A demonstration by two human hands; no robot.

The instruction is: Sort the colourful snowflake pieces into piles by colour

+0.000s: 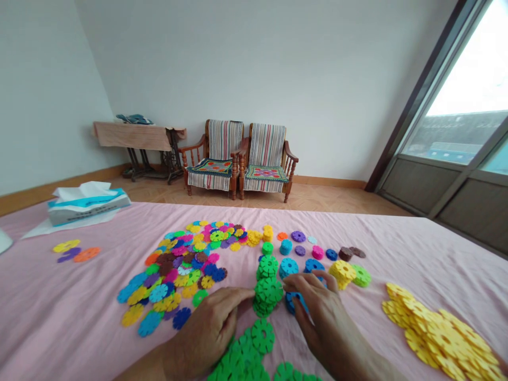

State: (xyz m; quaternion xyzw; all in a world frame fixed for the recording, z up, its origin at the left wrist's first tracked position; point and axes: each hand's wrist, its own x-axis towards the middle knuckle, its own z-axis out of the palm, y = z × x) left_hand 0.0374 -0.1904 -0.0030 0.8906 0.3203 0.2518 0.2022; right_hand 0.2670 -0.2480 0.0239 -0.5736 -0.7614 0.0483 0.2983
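Note:
A stack of green flower-shaped plastic discs (pixel 268 294) stands between my hands. My left hand (pixel 212 323) has its index fingertip against the stack's left side, its other fingers curled under. My right hand (pixel 319 304) is on the other side, fingers apart, with the index fingertip at or very near the stack's edge. Under the right thumb, partly hidden, is a blue disc stack (pixel 292 302). Just behind the middle stack stands another green stack (pixel 267 266). Loose green discs (pixel 242 357) lie in front, partly covered by my left hand.
Mixed coloured discs (pixel 180 264) spread at left. Yellow discs (pixel 444 336) form a pile at right. Small stacks, including a yellow stack (pixel 343 272) and light-blue stack (pixel 288 268), stand farther back. A tissue box (pixel 89 205) sits far left on the pink cloth (pixel 151 214).

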